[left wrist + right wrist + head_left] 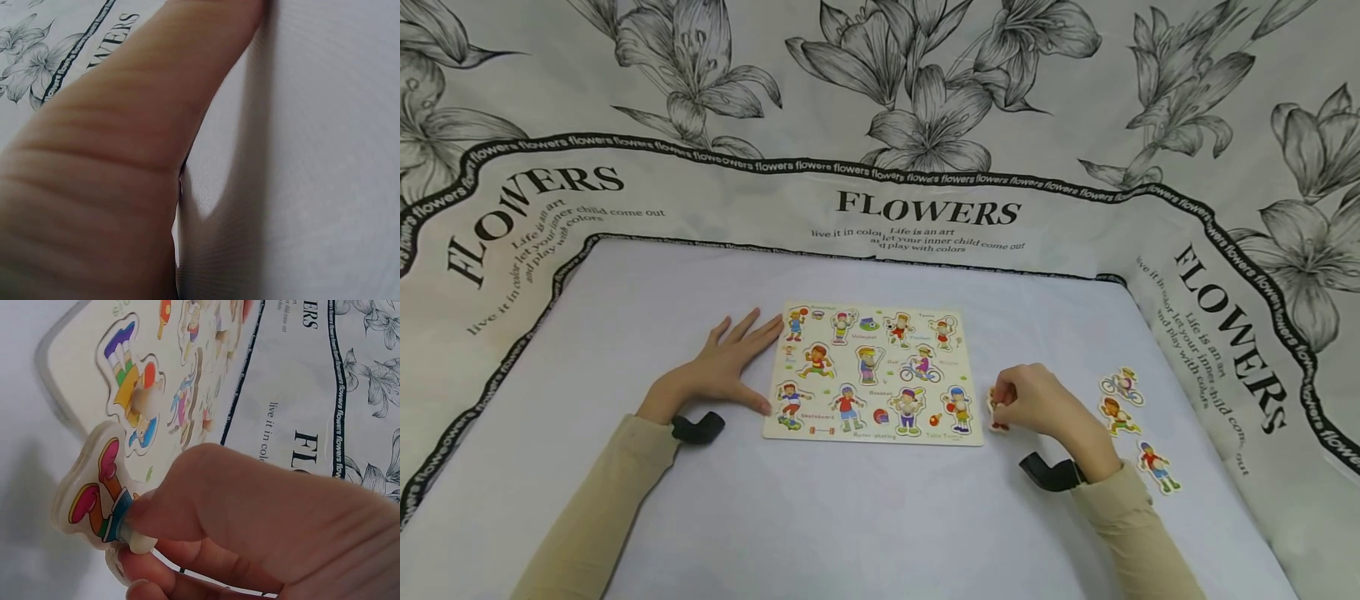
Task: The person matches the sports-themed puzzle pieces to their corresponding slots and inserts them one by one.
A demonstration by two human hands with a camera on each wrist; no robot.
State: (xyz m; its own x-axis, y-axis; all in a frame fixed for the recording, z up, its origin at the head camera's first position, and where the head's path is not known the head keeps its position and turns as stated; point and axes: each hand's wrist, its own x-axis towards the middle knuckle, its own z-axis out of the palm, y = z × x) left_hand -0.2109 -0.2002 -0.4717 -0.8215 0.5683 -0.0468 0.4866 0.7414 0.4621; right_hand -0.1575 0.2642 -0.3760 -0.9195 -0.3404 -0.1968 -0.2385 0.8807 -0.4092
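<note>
Right hand (1037, 404): I am pinching a flat, pale-edged, curvy-outlined figure piece (103, 487) by its rounded knob, holding it beside the right edge of a thin rectangular board (845, 368). Left hand (722, 367): I am spreading the fingers, touching the board's left edge. Three glossy cutouts (1120, 415) are lying farther right on the smooth white-clothed counter (850, 517).

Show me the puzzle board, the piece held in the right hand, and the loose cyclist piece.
Puzzle board (846, 364): head view, bare surface between printed figures.
Held piece (104, 490): right wrist view, pale area between the printed legs.
Loose cyclist piece (1122, 386): head view, around its middle.
</note>
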